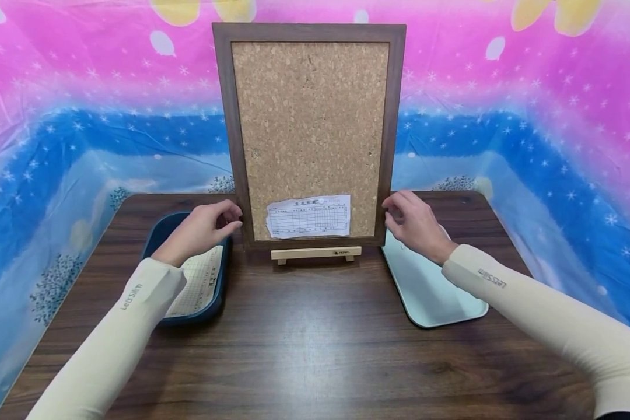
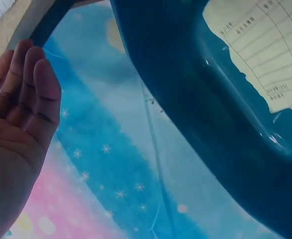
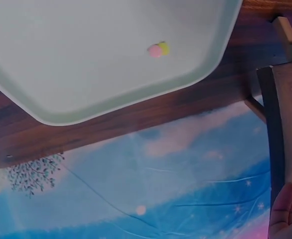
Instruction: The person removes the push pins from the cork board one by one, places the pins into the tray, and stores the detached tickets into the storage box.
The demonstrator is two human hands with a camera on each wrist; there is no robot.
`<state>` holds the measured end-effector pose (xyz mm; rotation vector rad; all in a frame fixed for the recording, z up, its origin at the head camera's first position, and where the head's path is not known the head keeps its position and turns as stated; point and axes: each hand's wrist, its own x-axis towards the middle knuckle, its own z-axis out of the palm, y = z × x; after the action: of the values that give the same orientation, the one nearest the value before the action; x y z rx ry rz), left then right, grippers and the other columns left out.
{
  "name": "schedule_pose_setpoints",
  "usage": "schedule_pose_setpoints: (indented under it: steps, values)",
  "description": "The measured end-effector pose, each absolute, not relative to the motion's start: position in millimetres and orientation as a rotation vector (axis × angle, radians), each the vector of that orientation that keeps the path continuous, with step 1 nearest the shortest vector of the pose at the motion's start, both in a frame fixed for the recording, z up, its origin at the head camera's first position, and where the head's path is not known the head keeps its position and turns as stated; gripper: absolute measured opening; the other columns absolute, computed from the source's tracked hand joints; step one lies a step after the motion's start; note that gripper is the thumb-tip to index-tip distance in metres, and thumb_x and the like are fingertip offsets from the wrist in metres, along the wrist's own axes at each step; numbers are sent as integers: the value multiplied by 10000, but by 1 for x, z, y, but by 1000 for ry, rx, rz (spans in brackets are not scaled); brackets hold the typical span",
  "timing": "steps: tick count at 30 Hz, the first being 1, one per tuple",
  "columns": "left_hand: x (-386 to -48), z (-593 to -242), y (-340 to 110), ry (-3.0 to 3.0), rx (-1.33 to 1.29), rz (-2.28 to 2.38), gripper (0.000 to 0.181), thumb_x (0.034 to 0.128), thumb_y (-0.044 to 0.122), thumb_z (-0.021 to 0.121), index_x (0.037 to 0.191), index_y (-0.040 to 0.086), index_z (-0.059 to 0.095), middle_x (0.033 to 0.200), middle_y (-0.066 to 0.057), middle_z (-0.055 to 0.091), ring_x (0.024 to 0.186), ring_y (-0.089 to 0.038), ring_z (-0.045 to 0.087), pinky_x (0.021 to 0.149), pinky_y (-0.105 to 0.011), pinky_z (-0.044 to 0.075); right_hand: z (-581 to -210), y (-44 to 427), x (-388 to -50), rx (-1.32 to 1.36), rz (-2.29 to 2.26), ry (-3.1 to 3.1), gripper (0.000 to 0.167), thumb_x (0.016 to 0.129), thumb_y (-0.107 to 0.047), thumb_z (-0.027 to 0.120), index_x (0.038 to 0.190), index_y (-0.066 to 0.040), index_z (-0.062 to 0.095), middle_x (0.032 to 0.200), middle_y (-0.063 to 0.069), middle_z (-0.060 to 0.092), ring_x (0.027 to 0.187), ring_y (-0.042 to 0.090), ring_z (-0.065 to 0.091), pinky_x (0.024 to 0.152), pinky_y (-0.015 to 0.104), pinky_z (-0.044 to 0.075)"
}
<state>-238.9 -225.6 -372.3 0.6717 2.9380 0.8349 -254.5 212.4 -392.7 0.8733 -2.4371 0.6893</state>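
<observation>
A framed cork board (image 1: 310, 128) stands upright on a small wooden easel (image 1: 316, 254). Low on the cork hangs a printed paper slip (image 1: 308, 217), with a small white pin at its top edge. My left hand (image 1: 205, 227) is at the board's lower left edge, its fingers loosely bent; the left wrist view shows those fingers (image 2: 24, 84) beside the frame. Opposite it, my right hand (image 1: 417, 224) has its fingertips at the lower right edge of the frame (image 3: 280, 139). Whether either hand presses on the wood is hard to tell.
On the left, a dark blue basin (image 1: 217, 286) holds printed paper slips (image 1: 196, 283). A pale green tray (image 1: 436, 297) lies on the right, with a small pink piece (image 3: 156, 50) and a yellow one in it. Patterned cloth hangs behind the wooden table (image 1: 315, 361).
</observation>
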Motion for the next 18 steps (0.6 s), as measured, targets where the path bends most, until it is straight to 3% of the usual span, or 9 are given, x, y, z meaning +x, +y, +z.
schedule_pose_setpoints:
  steps: [9,18]
  values:
    - [-239,-371,-210,3002,671,829,203,932,203,616,1101,94,593,842,-8,603,726,-155,557,657,-369,466,-385,196,-258,917,697,-2420,116,850,2,608,957,-41,618,935,63,551,784,208,509,662,342,438]
    - [-237,-370,-200,3058,664,815,194,923,227,628,1066,96,615,794,3,603,665,-144,543,611,-346,462,-381,180,-262,950,641,-2472,134,841,-1,607,957,-66,611,929,17,531,824,151,490,695,320,453]
